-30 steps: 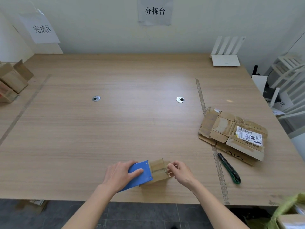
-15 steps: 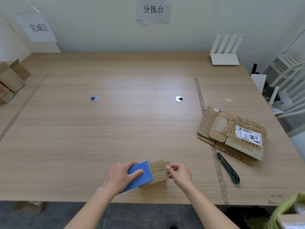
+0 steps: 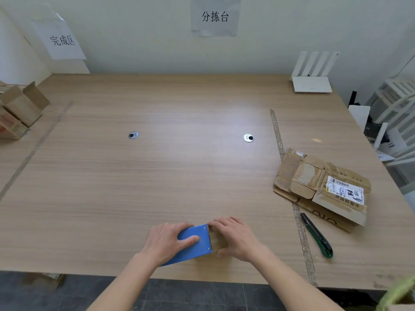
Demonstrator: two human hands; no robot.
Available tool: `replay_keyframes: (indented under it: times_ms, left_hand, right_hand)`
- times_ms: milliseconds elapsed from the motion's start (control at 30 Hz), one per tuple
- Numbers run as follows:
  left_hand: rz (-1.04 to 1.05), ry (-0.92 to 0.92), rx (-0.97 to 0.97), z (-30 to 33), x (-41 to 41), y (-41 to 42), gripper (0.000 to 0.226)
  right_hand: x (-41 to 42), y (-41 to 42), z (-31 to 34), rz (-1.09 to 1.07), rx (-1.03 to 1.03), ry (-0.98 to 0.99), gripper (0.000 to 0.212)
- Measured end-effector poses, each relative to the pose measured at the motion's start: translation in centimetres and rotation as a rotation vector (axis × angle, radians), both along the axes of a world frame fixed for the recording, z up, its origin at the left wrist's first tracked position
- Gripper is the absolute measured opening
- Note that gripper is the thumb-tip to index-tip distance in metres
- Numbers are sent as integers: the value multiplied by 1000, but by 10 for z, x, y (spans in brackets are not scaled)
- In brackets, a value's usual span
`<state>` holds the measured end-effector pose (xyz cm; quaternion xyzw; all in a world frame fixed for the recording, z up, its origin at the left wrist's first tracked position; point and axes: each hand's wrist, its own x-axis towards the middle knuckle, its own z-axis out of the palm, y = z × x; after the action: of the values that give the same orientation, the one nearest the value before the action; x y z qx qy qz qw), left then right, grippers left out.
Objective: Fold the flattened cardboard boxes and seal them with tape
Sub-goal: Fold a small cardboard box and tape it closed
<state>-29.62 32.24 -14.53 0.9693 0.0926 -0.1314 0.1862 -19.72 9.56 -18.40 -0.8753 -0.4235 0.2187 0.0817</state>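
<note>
The left hand (image 3: 167, 240) still grips the blue dispenser (image 3: 193, 243) at the table's (image 3: 157, 176) near edge, fingers wrapped over it. The right hand (image 3: 234, 237), pinching a flap a moment ago, now cups over the small box (image 3: 216, 241), fingers curled around it; sealing looks underway. Flat boxes (image 3: 321, 187) wait far right.

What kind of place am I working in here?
Probably a small parcel sorting or packing room: paper wall signs mark zones, flattened cardboard boxes lie on a big wooden table, with a utility knife alongside.
</note>
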Motion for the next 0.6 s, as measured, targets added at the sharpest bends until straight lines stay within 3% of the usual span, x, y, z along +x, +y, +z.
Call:
replay_keyframes:
  times_ms: [167, 333, 600]
  left_hand:
    - [-67, 3, 95, 8, 10, 12, 46]
    - [-87, 77, 229, -2, -14, 55, 63]
    - [-113, 82, 227, -14, -11, 43, 57]
  right_hand:
    - [4, -6, -2, 17, 1, -41, 85]
    - [15, -30, 2, -35, -31, -3, 86]
    - [11, -32, 1, 19, -140, -32, 92]
